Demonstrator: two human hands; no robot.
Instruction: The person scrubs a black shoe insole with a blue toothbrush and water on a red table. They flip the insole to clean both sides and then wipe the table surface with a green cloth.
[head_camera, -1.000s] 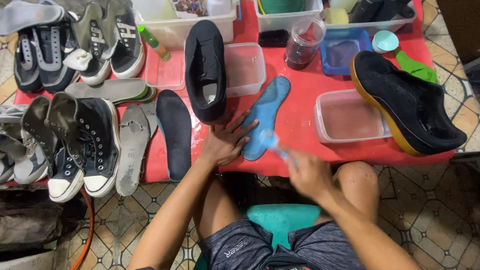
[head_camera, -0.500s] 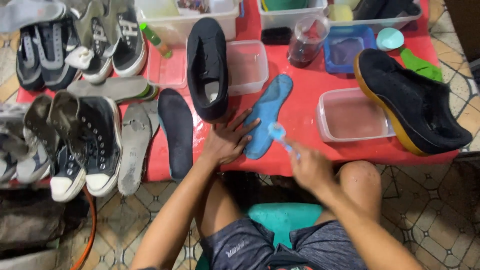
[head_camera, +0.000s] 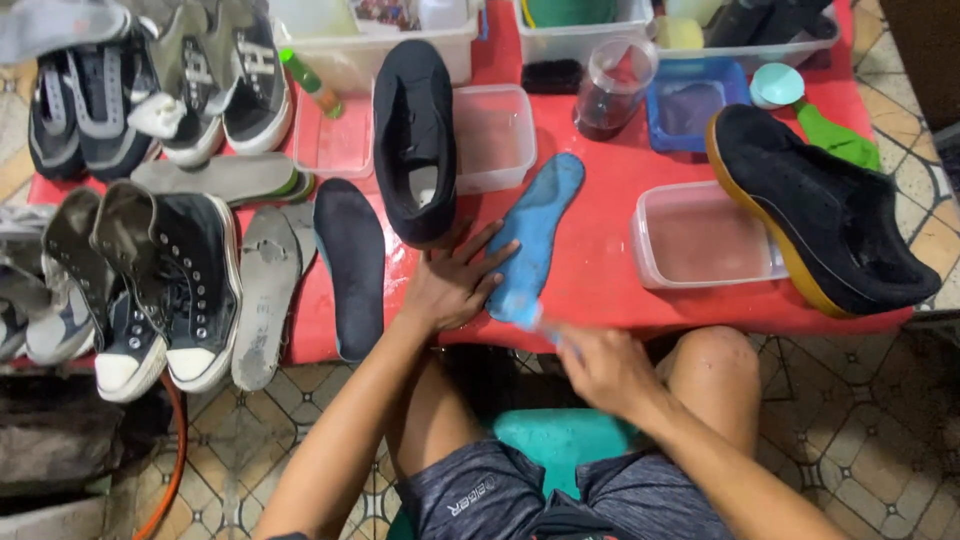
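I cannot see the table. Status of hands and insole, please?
Left hand flat on blue insole. Right hand holds small brush, blurred. Black shoe beside insole.

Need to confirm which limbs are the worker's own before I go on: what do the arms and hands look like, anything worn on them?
Both arms are bare to where they leave the picture, with no sleeves showing. The left hand and the right hand wear no gloves, and no watch, ring or band shows. The right hand is motion-blurred, so fine detail there is unclear. Dark grey mottled shorts cover the thighs.

Left hand (head_camera: 455, 285) splayed flat (right hand (head_camera: 605, 368) clenched, blurred)
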